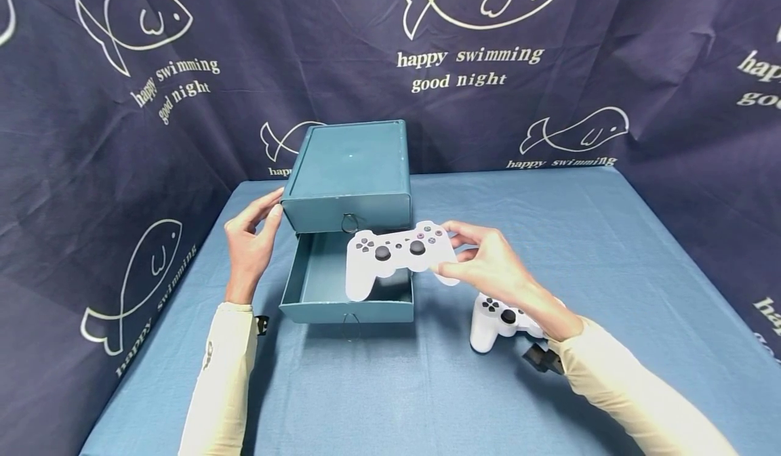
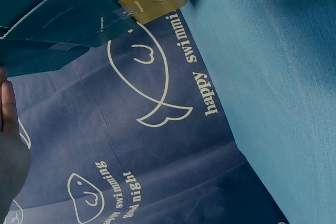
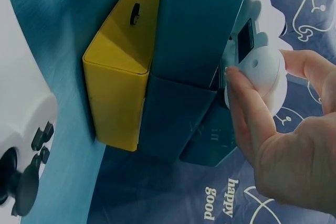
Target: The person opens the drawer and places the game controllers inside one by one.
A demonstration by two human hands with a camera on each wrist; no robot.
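My right hand (image 1: pixel 491 263) pinches a white game controller (image 1: pixel 396 256) by its right grip, sticks and buttons facing up. The controller overlaps the pulled-out lower drawer (image 1: pixel 348 312) of a teal drawer box (image 1: pixel 348 164) in the head view. In the right wrist view the thumb and fingers close round the controller's end. My left hand (image 1: pixel 251 239) touches the left side of the upper drawer section near its front corner, fingers extended. A second white controller (image 1: pixel 485 327) lies on the table under my right forearm, partly hidden by it.
Beneath the teal sections sits a yellow drawer section (image 3: pixel 118 93), hidden in the head view. Thin wire ring pulls (image 1: pixel 350 223) hang on the drawer fronts. A blue cloth (image 1: pixel 378 395) covers the table. Dark fabric (image 1: pixel 342 49) with fish drawings stands behind and at both sides.
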